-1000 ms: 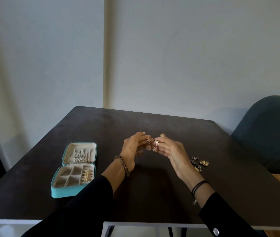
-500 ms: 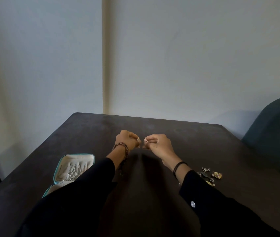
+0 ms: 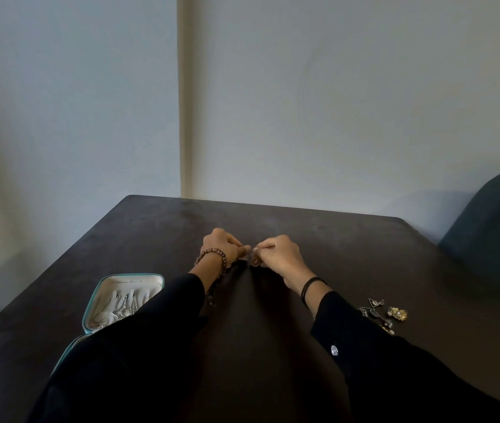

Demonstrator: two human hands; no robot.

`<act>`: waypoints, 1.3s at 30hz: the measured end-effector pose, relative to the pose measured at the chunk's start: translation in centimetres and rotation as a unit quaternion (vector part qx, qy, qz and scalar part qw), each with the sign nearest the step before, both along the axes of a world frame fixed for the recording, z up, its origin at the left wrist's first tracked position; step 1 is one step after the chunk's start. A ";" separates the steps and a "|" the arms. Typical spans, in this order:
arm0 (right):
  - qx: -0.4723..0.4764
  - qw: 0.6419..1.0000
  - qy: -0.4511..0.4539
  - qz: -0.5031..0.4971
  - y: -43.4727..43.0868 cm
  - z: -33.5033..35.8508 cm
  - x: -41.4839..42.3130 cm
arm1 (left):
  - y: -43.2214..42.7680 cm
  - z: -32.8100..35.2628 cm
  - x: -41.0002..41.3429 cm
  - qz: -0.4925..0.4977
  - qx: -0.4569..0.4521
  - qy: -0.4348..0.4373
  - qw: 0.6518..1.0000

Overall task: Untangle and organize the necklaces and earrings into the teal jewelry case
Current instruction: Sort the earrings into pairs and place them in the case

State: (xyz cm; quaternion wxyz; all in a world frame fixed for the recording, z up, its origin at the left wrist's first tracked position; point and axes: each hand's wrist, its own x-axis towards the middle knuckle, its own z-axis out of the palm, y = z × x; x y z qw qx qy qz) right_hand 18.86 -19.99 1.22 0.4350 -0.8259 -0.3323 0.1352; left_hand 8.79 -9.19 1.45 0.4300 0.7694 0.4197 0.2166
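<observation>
Over the middle of the dark table my left hand and my right hand meet fingertip to fingertip. Each pinches a small filigree earring; one earring hangs below my right fingers, the one in my left hand is mostly hidden. The open teal jewelry case lies at the left, its cream lid holding silver necklaces. My left sleeve covers the case's lower half. A small heap of loose earrings, gold and dark, lies on the table by my right forearm.
A dark teal chair stands at the table's right side. A pale wall rises behind the far table edge. A dark object shows at the far left edge of the view.
My hands have turned from palms facing each other to knuckles up, fingers curled on the two earrings. The camera has tilted up, so the case's lower tray is now behind my sleeve.
</observation>
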 end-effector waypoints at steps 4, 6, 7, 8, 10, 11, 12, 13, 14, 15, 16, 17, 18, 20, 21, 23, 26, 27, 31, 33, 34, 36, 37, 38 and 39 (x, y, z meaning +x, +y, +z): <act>0.003 1.000 -0.013 -0.009 -0.8 0.1 -0.2 | -0.4 0.5 -0.6 0.026 0.037 0.002 0.999; 0.007 1.000 -0.010 -0.010 -1.8 0.2 -0.3 | -1.2 1.0 -1.2 0.043 0.052 0.002 0.998; 0.011 1.000 -0.010 -0.008 -2.5 0.4 -0.5 | -1.7 1.4 -1.5 0.047 0.057 -0.001 0.997; 0.010 1.000 -0.014 -0.004 -3.3 0.7 -0.7 | -2.3 1.6 -1.8 0.047 0.061 -0.004 0.997; 0.012 1.000 -0.022 0.002 -5.0 1.2 -1.2 | -3.6 2.2 -2.3 0.033 0.068 -0.008 0.997; 0.016 1.000 -0.021 0.003 -5.9 1.4 -1.4 | -4.4 2.5 -2.6 0.025 0.070 -0.008 0.997; 0.021 1.000 -0.019 0.002 -6.9 1.7 -1.7 | -5.3 2.7 -2.8 0.016 0.071 -0.010 0.997; 0.028 0.999 -0.016 0.000 -7.8 1.9 -2.0 | -6.2 2.9 -3.0 0.008 0.071 -0.014 0.997; 0.034 0.999 -0.013 -0.002 -8.8 2.0 -2.3 | -7.1 3.0 -3.2 0.000 0.070 -0.018 0.997; 0.041 0.999 -0.007 -0.007 -9.9 2.1 -2.6 | -8.2 3.1 -3.3 -0.010 0.068 -0.022 0.997; 0.048 0.999 -0.002 -0.011 -10.9 2.2 -2.8 | -9.3 3.2 -3.5 -0.019 0.067 -0.027 0.997; 0.056 0.998 0.005 -0.016 -12.0 2.2 -3.0 | -10.4 3.1 -3.5 -0.031 0.068 -0.029 0.997; 0.060 0.998 0.008 -0.020 -13.2 2.2 -3.1 | -11.6 3.0 -3.5 -0.044 0.069 -0.031 0.996; 0.061 0.998 0.007 -0.027 -15.3 2.1 -3.2 | -14.0 2.5 -3.4 -0.076 0.064 -0.036 0.994; 0.061 0.998 0.003 -0.030 -16.3 2.0 -3.1 | -15.1 2.2 -3.3 -0.089 0.060 -0.038 0.994; 0.063 0.997 -0.013 -0.038 -18.5 1.6 -2.8 | -17.2 1.3 -2.9 -0.109 0.052 -0.036 0.992; 0.056 0.996 -0.051 -0.055 -21.6 1.0 -1.8 | -19.6 -0.1 -2.4 -0.150 0.044 -0.027 0.987; 0.055 0.995 -0.060 -0.060 -22.5 0.7 -1.3 | -20.2 -0.6 -2.2 -0.161 0.051 -0.025 0.985; 0.016 0.996 -0.070 -0.056 -25.4 -1.0 0.1 | -21.9 -2.2 -1.5 -0.174 0.085 -0.042 0.980; 0.003 0.996 -0.077 -0.053 -26.0 -1.9 0.6 | -22.2 -2.7 -1.0 -0.187 0.111 -0.040 0.975; 0.003 0.995 -0.082 -0.050 -26.1 -2.2 0.7 | -22.3 -2.8 -0.9 -0.196 0.125 -0.039 0.972; 0.006 0.994 -0.102 -0.042 -26.1 -2.5 0.7 | -22.5 -2.8 -0.5 -0.211 0.150 -0.030 0.965; 0.012 0.992 -0.117 -0.041 -26.1 -2.7 0.6 | -22.5 -2.9 -0.2 -0.214 0.164 -0.025 0.963; 0.019 0.991 -0.129 -0.042 -26.0 -2.9 0.6 | -22.5 -2.9 0.0 -0.212 0.175 -0.024 0.961; 0.022 0.989 -0.140 -0.046 -26.0 -3.0 0.4 | -22.5 -3.0 0.0 -0.208 0.180 -0.027 0.961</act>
